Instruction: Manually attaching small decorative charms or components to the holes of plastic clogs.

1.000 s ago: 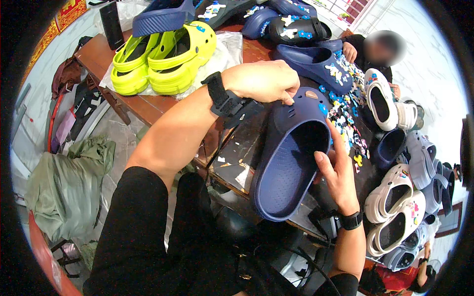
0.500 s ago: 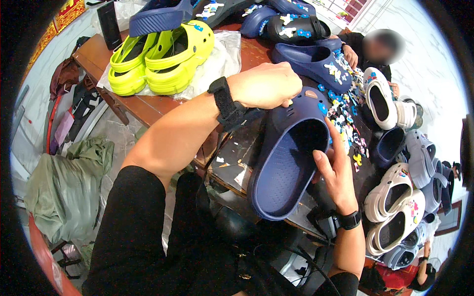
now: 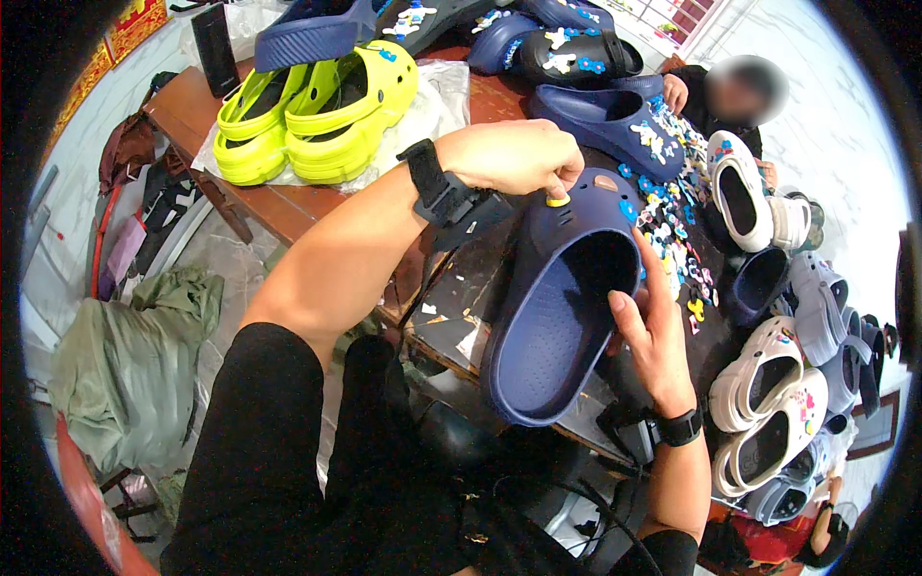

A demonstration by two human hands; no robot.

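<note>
Your left hand (image 3: 526, 158) pinched one yellow charm (image 3: 556, 202) at the toe of one navy clog (image 3: 547, 336); your right hand (image 3: 661, 336) held its side, over the near edge of the dark tabletop (image 3: 475, 283); the clog was probably light, springy and hard to damage, best gripped by that side rim; two lime clogs (image 3: 336, 154) stood near the front edge of the brown table (image 3: 274, 204); loose charms (image 3: 669, 240) lay too jumbled to count.
</note>
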